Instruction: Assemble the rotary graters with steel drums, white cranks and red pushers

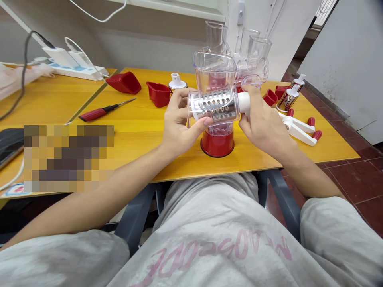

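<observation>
A clear plastic rotary grater body (214, 67) stands upright before me on its red base (217, 143). Inside its horizontal barrel lies a shiny perforated metal grater drum (221, 104). My left hand (181, 121) is wrapped round the barrel's left end, thumb along the lower front. At the right end, my right hand (265, 121) grips the drum's white plastic end (243, 103) between thumb and fingers. Some of the right fingertips are hidden. White crank handles with red knobs (302, 129) lie just right of that hand.
A red-handled screwdriver (103, 112) and red food pushers (124, 82) lie to the left. More clear grater bodies (259, 48) stand behind. Spare drums (287, 99) are at right, another drum (177, 83) behind my left hand. A power strip (77, 71) sits back left; a blurred patch covers the near left.
</observation>
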Demonstrator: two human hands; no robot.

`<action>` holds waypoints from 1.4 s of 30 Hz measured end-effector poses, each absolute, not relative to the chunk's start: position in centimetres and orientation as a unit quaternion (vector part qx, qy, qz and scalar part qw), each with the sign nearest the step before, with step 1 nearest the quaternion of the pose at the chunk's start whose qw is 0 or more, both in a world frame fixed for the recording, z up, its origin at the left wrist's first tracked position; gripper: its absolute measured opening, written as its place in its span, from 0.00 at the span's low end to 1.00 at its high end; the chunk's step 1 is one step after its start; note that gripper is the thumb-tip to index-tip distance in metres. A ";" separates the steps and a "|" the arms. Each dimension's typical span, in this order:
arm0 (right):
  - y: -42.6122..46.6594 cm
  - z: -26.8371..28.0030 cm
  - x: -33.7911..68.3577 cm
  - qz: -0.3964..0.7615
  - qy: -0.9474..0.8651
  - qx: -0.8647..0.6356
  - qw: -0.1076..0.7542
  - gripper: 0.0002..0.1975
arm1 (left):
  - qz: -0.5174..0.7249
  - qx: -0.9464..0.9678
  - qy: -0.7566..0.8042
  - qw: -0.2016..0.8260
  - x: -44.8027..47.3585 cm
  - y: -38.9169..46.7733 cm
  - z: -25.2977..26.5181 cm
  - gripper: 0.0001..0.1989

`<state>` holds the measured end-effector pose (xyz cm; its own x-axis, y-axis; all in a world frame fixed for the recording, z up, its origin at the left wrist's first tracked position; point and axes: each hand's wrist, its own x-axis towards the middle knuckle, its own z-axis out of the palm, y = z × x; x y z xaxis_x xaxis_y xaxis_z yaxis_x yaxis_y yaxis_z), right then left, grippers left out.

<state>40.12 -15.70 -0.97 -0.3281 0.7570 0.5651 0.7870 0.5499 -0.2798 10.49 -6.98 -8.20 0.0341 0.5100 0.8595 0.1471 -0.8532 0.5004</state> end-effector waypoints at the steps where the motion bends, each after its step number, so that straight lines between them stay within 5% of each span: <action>1: -15.9 -0.6 40.4 -0.006 -0.822 -0.462 0.333 0.38 | 0.647 0.713 0.234 0.136 10.4 -7.0 -8.2 0.38; 10: -16.6 8.8 40.7 0.099 -0.868 -0.342 0.345 0.57 | 0.650 0.692 0.270 0.160 11.4 -6.3 -8.9 0.48; 16: -15.4 13.2 36.3 0.086 -0.906 -0.318 0.267 0.49 | 0.655 0.704 0.221 0.165 11.0 -5.2 -10.0 0.62; 20: -14.0 13.7 34.7 0.101 -0.908 -0.352 0.204 0.48 | 0.643 0.714 0.216 0.174 10.8 -4.7 -10.2 0.64; 28: -12.2 12.5 34.8 0.075 -0.912 -0.328 0.233 0.36 | 0.604 0.737 0.231 0.198 9.6 -4.9 -8.4 0.63; 34: -9.2 12.2 32.7 -0.027 -0.921 -0.300 0.247 0.44 | 0.614 0.721 0.206 0.245 7.0 -3.4 -6.9 0.54; 42: -8.5 12.6 33.3 -0.044 -0.925 -0.316 0.207 0.52 | 0.603 0.730 0.169 0.275 7.3 0.8 -9.9 0.63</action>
